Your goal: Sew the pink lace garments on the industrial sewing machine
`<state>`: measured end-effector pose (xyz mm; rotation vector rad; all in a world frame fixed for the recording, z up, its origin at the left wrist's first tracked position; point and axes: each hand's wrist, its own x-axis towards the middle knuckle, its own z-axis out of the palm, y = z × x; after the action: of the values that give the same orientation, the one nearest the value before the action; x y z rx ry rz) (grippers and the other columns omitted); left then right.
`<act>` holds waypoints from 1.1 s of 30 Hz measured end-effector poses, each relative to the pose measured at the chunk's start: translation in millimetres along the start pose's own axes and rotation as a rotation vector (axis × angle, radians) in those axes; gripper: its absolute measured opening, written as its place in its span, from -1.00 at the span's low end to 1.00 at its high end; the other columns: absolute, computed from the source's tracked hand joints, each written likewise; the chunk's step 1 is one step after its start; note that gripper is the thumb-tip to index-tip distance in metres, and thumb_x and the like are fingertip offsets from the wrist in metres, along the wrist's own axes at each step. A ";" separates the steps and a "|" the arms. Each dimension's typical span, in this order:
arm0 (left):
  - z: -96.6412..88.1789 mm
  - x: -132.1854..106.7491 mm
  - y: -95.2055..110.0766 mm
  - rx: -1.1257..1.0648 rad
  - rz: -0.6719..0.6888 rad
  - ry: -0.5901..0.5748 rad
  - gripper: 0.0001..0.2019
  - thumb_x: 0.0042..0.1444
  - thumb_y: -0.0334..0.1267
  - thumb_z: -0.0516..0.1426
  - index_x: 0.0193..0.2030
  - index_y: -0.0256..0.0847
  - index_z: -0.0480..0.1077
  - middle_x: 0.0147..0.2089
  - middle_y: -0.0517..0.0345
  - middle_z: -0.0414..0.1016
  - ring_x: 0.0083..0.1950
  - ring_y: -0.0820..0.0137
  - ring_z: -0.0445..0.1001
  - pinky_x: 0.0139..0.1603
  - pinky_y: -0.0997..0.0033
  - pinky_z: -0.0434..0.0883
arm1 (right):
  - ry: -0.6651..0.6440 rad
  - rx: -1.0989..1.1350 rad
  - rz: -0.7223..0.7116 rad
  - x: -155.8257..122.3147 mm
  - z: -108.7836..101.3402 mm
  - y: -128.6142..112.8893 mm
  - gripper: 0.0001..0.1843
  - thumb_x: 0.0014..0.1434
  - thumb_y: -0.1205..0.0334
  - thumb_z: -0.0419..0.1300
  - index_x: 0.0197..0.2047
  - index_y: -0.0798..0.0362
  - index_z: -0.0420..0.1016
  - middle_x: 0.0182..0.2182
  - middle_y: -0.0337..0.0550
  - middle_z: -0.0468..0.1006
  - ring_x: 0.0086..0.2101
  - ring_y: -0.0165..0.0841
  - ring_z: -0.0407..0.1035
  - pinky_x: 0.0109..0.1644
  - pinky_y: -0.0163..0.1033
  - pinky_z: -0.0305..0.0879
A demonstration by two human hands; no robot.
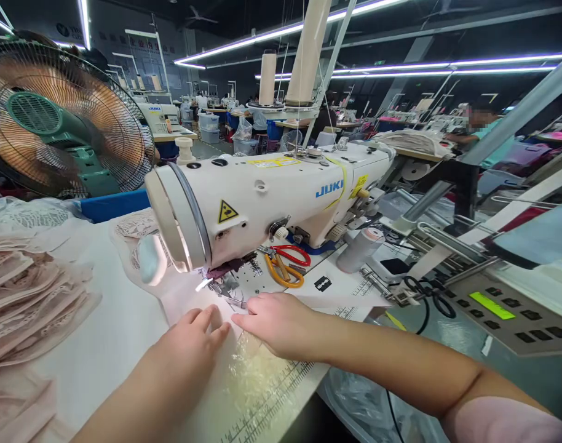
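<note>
A white JUKI sewing machine stands on the table in front of me. A pale pink piece of fabric lies under its needle area. My left hand rests flat on this fabric with fingers stretched toward the needle. Beside it, my right hand presses on the fabric just in front of the presser foot, its fingers curled down and together. Neither hand lifts anything off the table.
Scissors with orange and red handles lie behind the needle plate. A stack of pink lace pieces sits at the left. A fan stands at the back left, a control panel at the right. Thread cones rise behind the machine. Another person sits far right.
</note>
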<state>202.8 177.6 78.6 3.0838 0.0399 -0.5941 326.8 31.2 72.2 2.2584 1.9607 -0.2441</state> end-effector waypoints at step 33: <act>11.8 13.7 -30.7 -0.016 -0.031 0.280 -0.51 0.07 -0.09 0.09 0.14 -0.20 0.34 0.19 -0.07 0.34 0.14 -0.04 0.30 0.16 -0.22 0.20 | -0.283 -0.103 0.112 41.6 -23.0 -28.8 -0.12 0.02 0.41 0.17 0.33 0.37 -0.17 -0.37 0.13 0.57 -0.34 -0.14 0.48 -0.40 -0.15 0.37</act>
<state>210.5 208.5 62.7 3.1296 0.0916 -0.1569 304.7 80.4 85.8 2.1268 1.6612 -0.4141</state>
